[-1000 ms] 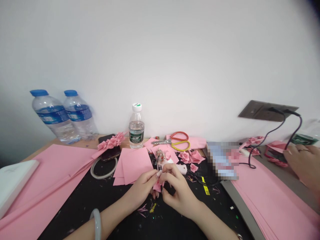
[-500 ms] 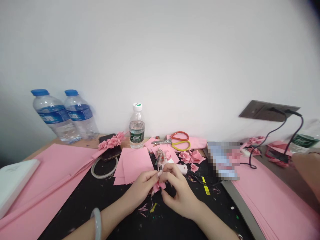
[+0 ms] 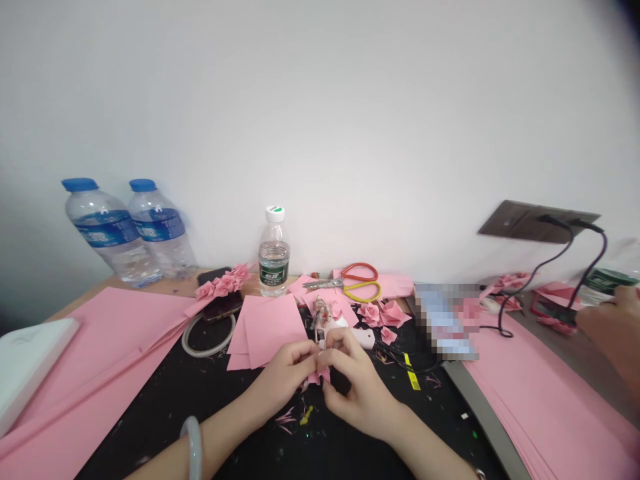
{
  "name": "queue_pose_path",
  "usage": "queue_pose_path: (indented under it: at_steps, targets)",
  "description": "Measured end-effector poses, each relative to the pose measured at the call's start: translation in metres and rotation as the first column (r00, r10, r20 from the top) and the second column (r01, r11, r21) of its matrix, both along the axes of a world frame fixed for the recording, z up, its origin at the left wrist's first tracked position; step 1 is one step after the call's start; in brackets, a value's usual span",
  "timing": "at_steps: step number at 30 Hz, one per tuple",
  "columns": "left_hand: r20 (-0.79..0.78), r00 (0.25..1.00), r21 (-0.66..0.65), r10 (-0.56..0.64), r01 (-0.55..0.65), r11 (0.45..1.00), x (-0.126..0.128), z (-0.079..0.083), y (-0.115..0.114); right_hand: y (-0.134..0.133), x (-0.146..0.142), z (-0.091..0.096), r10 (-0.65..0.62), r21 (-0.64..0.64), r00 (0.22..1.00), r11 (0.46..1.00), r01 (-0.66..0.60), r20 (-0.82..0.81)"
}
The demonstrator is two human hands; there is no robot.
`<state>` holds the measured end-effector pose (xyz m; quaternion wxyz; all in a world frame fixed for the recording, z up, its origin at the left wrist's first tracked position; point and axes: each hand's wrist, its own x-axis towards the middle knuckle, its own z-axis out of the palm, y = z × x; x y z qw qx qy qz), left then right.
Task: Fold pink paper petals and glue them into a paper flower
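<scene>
My left hand (image 3: pixel 283 378) and my right hand (image 3: pixel 356 385) meet over the black mat (image 3: pixel 210 407), fingertips pinched together on a small folded pink paper piece (image 3: pixel 316 375). Both hands are closed on it. Just behind them lies a white glue gun (image 3: pixel 345 330) with a smeared nozzle. Loose pink paper squares (image 3: pixel 265 327) lie to the left of my hands, and folded pink paper roses (image 3: pixel 383 313) lie to the right. My left wrist wears a pale bangle (image 3: pixel 194 445).
Two large water bottles (image 3: pixel 125 230) and a small one (image 3: pixel 273 253) stand by the wall. Scissors (image 3: pixel 357 285) lie behind the roses. Pink sheets (image 3: pixel 95 347) cover the left; more pink sheets (image 3: pixel 545 407) lie on the right. Another person's hand (image 3: pixel 610 333) rests at the right edge. Cables (image 3: pixel 545 267) run to a wall socket.
My fingers have closed tighter on the pink piece and pressed it slightly lower. The other person's hand at the right edge drew back and then shifted up.
</scene>
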<state>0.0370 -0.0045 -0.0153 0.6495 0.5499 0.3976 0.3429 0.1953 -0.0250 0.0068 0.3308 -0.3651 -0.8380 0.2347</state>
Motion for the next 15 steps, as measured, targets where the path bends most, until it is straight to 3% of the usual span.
queue_pose_path:
  at_steps: [3, 8, 15]
  targets:
    - [0.030, 1.000, 0.003, -0.010, 0.010, 1.000, 0.0007, -0.0039, 0.0005, -0.0008, -0.0004, -0.0001, 0.004, -0.004, 1.000, 1.000, -0.004, -0.010]
    - [0.227, 0.974, -0.163, 0.000, 0.038, 0.986, 0.0003, -0.0035, 0.0007, 0.0022, -0.0003, -0.0036, -0.080, 0.023, 0.991, 0.996, 0.083, -0.107]
    - [0.169, 0.986, -0.079, 0.005, 0.008, 0.997, -0.0017, 0.0026, 0.0005, 0.0021, 0.0036, -0.0021, -0.089, -0.022, 0.982, 0.996, 0.086, -0.167]
